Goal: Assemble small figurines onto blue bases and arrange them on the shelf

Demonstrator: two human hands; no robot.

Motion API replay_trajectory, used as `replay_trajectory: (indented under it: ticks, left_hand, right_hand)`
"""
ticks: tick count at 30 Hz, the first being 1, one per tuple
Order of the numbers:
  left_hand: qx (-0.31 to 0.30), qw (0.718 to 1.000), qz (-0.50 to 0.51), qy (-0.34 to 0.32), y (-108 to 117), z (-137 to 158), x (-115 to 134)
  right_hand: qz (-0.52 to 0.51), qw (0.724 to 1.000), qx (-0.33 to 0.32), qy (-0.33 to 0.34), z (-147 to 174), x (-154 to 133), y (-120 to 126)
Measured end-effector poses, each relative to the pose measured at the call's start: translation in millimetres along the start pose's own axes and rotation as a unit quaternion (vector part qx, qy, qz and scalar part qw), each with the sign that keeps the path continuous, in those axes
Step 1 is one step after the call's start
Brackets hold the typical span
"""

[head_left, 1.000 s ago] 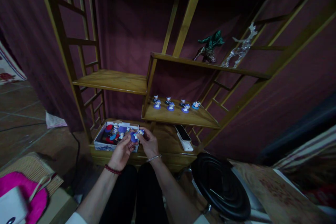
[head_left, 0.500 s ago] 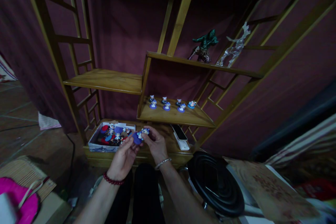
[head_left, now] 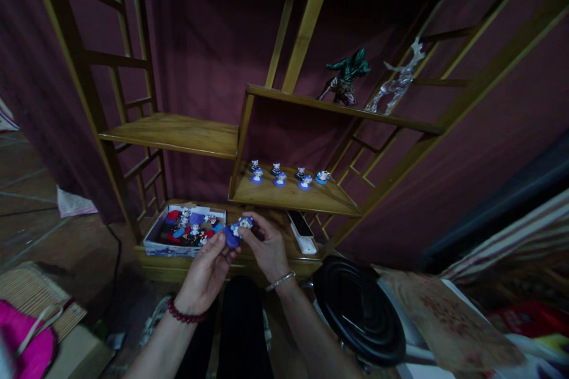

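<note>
Between my hands is a small white-and-purple figurine point(head_left: 245, 223) with a round purple base point(head_left: 232, 237). My left hand point(head_left: 208, 269) pinches the base at its lower left edge. The thumb and fingers of my right hand point(head_left: 267, 249) close on the figurine from the right. Whether figurine and base are joined I cannot tell. Just left of my hands, an open cardboard box point(head_left: 171, 249) holds several more figurines and red, blue and purple discs. Above, on the small wooden shelf point(head_left: 293, 198), several little figurines point(head_left: 280, 179) stand in two rows on round bases.
A dark phone point(head_left: 301, 224) lies on a white case-like object at the right of the lower ledge. Higher up stand a green figure point(head_left: 349, 77) and a clear deer ornament point(head_left: 395, 83). A black round stool point(head_left: 360, 311) is by my right arm.
The view has shifted slightly, so the shelf and box sit a little further left. Both hands keep their hold on the figurine and base, almost unmoved.
</note>
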State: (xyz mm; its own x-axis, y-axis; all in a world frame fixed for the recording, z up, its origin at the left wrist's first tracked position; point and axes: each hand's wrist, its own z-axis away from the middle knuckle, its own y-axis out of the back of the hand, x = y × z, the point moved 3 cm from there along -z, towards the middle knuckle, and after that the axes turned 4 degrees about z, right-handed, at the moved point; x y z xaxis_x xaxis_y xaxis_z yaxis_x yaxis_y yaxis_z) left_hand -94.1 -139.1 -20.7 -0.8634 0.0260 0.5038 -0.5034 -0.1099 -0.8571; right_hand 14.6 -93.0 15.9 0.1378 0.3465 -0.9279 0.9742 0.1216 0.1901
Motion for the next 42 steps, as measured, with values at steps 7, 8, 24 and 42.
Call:
replay_trajectory:
  ticks: [7, 8, 24, 42]
  left_hand:
    - [-0.005, 1.000, -0.008, 0.000, -3, -1, -2]
    - [-0.007, 1.000, -0.008, -0.001, -3, 0, -2]
    - [0.021, 1.000, 0.015, 0.005, -9, 5, 1]
    - [0.074, 0.996, 0.045, 0.024, -14, 10, 4]
  right_hand:
    - [0.036, 0.999, 0.001, 0.016, 1, -5, 5]
    - [0.041, 0.999, 0.002, 0.021, 1, -6, 5]
    - [0.051, 0.997, -0.019, 0.050, 2, -15, 7]
    - [0.031, 0.996, -0.079, 0.031, -2, -24, 5]
